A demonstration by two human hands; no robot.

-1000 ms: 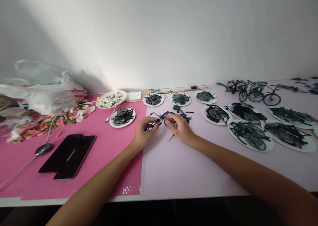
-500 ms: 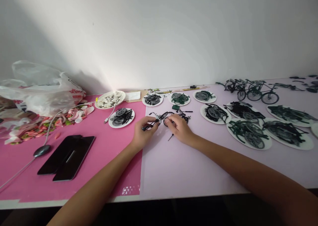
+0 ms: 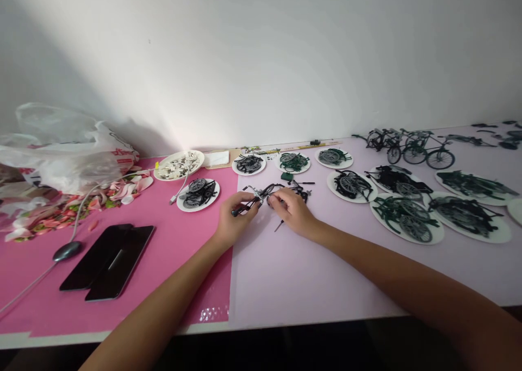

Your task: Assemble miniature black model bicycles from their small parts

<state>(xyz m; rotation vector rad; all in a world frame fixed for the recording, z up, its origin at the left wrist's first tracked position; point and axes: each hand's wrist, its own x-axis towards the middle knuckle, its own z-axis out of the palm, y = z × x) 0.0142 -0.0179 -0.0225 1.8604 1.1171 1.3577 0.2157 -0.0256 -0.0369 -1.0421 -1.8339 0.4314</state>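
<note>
My left hand [image 3: 236, 217] is closed around the front of a black model bicycle [image 3: 267, 190], near its silvery handlebar, with a dark grip end poking out beside the thumb. My right hand [image 3: 294, 212] is closed in a pinch against the same spot; whatever lies between its fingertips is too small to make out. The hands nearly meet over the seam of the pink and lilac table coverings. Other dark bicycle parts show behind my right fingers, partly hidden. Just beyond lies a small green piece [image 3: 287, 177], with a thin black rod [image 3: 305, 183] near it.
White plates of bicycle parts stand around, including a black-and-grey plateful [image 3: 198, 195] and a green one [image 3: 408, 217]. Several model bicycles [image 3: 420, 149] stand at the back right. At left lie two dark phones [image 3: 120, 262], a mouse [image 3: 67, 251], petals and a plastic bag [image 3: 77, 153].
The view has shifted slightly. Both hands stay together at the bicycle's front, with only small finger movement.
</note>
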